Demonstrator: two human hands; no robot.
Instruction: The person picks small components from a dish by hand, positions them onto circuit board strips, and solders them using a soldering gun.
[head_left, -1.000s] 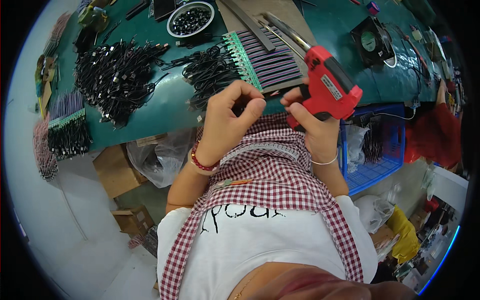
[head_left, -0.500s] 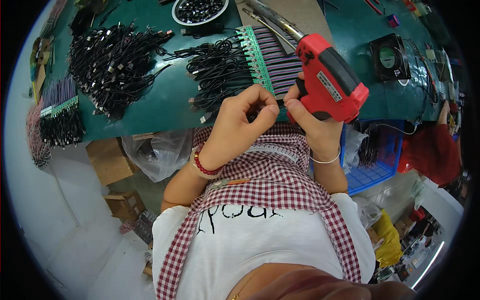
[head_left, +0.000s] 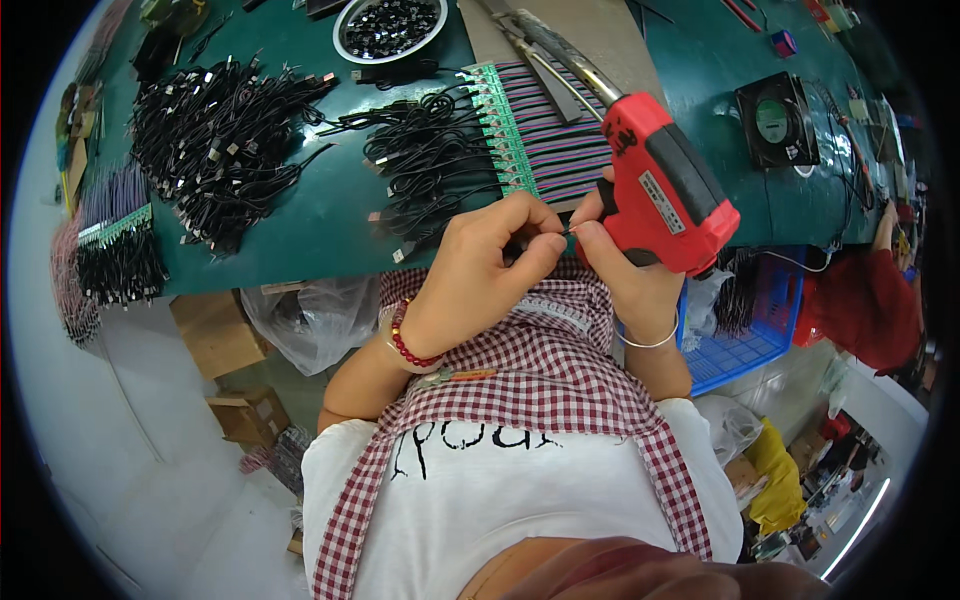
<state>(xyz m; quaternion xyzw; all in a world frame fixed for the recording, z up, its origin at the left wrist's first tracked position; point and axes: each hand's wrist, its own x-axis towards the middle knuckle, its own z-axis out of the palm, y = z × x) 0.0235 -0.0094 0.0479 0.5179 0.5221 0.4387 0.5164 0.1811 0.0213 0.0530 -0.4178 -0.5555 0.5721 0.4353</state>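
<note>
We log the soldering step in hand. Our left hand [head_left: 478,275] pinches a thin black cable end [head_left: 530,243] between closed fingertips, just off the green table [head_left: 300,215] edge. Our right hand [head_left: 625,265] grips the red soldering gun [head_left: 665,190], its thumb touching the wire tip. At 12 o'clock lies the striped wire row [head_left: 555,135]. Judged next: steady alignment of tip and wire.

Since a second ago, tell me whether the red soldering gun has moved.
No, hardly: the red soldering gun stays at the right end of the striped wire row.
</note>
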